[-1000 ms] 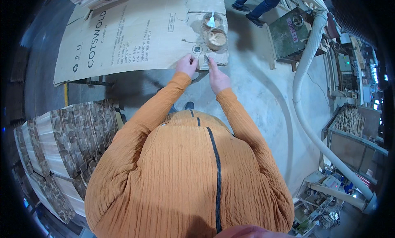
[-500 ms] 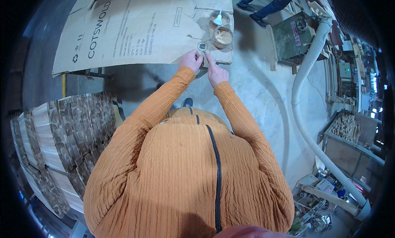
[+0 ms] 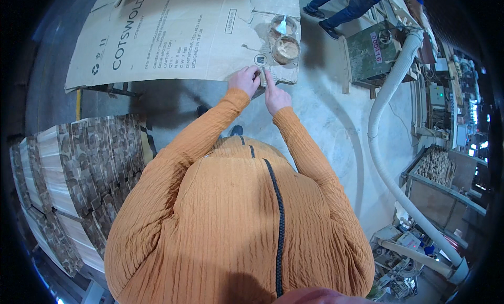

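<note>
The left hand [image 3: 244, 79] is curled, its fingertips pinching the edge of a small round grey disc [image 3: 260, 60] that lies on the flattened brown cardboard sheet [image 3: 173, 36] covering the table. The right hand [image 3: 275, 96] has its forefinger stretched out, the tip pressing beside the same disc. Just beyond stand two round open tubs of tan paste [image 3: 286, 49], one with a white stick in it. Stacked pale wooden boards [image 3: 68, 178] lie to the left.

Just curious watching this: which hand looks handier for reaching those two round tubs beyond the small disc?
Probably the right hand: it lies nearer the two round tubs, which sit up and to its side. The left hand is at the small disc.
</note>
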{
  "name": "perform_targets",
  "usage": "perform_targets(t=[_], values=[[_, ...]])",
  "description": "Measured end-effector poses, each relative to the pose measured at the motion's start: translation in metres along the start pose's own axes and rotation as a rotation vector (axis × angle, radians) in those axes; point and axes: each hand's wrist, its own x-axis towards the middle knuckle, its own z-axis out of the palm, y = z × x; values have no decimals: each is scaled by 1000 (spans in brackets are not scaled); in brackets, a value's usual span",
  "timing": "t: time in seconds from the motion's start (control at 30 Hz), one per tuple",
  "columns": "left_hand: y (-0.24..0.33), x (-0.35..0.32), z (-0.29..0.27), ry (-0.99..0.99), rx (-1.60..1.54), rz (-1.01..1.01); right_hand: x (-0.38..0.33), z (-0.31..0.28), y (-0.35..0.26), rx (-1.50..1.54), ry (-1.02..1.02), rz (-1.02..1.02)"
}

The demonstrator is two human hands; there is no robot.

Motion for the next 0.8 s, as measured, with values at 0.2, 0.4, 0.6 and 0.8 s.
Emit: perform_targets(t=[0.2, 0.4, 0.6, 0.8], values=[[-5, -2, 8, 72, -33, 11, 0, 2, 4, -6, 104, -54], [-5, -1, 7, 46, -41, 14, 1, 1, 4, -56, 17, -25], [-13, -10, 9, 62, 103, 213, 4, 2, -2, -166, -68, -6], [-12, -10, 11, 22, 233, 261, 10, 3, -7, -163, -121, 15]])
